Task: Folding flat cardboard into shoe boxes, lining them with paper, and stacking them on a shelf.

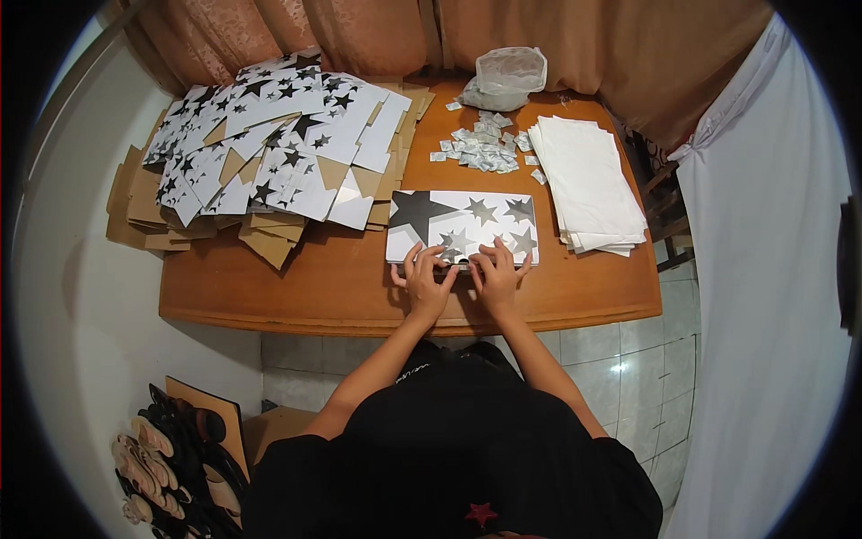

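Nearest to us is the person's black shirt (440,449), with one red star (481,514) low on it; to the left, shoes (148,467) crowd together by a brown board (190,397), too tangled for us to count. Beyond, we see a floor (593,346) of pale, glossy tiles, then the rounded front edge of one brown wooden table (305,301), its top smooth and lightly shining. Two bare hands work near that edge: the left hand (422,277) and the right hand (498,274) both have bent, parted fingers touching the front edge of one box (465,223); whether either one is gripping it, we cannot tell. The box lies flat on the table, near its front edge, white with one large black star and several smaller grey ones. To its right we find one stack of white sheets (588,180); to its left, one broad heap of star-printed flat cartons (296,171), dozens overlapping, with brown undersides showing. Behind the box lie small pale packets (489,148), also dozens, mostly bunched, a few strayed loose, and past them stands one translucent plastic bag (510,76). Around us, a white wall (72,269) rises on the left, a white cloth (763,269) hangs on the right, and an orange-brown curtain (593,54) closes the far side.
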{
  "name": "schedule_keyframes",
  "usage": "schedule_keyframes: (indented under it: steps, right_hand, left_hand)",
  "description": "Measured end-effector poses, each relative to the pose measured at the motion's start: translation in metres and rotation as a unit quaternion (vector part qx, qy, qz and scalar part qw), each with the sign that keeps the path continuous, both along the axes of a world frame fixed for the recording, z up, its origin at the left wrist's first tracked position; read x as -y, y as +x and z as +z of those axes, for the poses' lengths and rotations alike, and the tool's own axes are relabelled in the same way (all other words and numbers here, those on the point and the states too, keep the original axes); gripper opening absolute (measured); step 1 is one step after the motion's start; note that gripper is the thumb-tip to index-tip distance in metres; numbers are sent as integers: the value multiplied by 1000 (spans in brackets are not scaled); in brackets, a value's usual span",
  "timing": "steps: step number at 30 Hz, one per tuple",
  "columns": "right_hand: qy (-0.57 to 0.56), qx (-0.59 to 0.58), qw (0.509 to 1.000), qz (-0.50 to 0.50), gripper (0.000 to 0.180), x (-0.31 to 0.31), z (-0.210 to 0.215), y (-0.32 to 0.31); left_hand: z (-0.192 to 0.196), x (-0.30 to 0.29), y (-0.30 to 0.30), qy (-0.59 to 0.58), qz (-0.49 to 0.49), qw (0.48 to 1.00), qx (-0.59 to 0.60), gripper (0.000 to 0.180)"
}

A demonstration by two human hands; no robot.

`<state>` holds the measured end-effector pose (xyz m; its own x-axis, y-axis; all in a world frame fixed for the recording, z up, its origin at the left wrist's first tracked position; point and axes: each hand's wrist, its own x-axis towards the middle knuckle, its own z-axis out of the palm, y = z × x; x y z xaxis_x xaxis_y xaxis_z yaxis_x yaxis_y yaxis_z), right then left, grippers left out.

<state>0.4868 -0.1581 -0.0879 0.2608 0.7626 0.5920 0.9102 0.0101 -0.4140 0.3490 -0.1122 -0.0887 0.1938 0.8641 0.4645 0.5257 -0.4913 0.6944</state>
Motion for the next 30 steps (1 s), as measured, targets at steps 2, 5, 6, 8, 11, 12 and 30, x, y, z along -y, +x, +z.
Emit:
schedule_keyframes:
  steps: [2, 5, 6, 8, 11, 12, 30]
  right_hand:
    - [-2, 24, 1000, -8, 11, -1, -7, 1]
    - [22, 66, 998, -13, 9, -3, -13, 2]
    - [36, 92, 995, -16, 10, -4, -14, 2]
    - [52, 118, 991, -17, 10, -6, -16, 2]
    - [62, 143, 987, -26, 11, -7, -19, 3]
    - [60, 145, 987, -28, 10, -7, -21, 3]
    - [-45, 11, 999, -21, 12, -12, 24, 3]
  left_hand:
    - [2, -1, 1, 2, -6, 1000, -30, 26]
    - [6, 2, 4, 6, 9, 999, -47, 25]
    - [7, 2, 5, 5, 9, 999, -47, 25]
    - [9, 1, 6, 3, 17, 998, -64, 25]
    - [9, 3, 6, -9, 13, 997, -82, 25]
    - [9, 3, 5, -9, 13, 997, -82, 25]
    - [-7, -4, 7, 39, 24, 997, -62, 22]
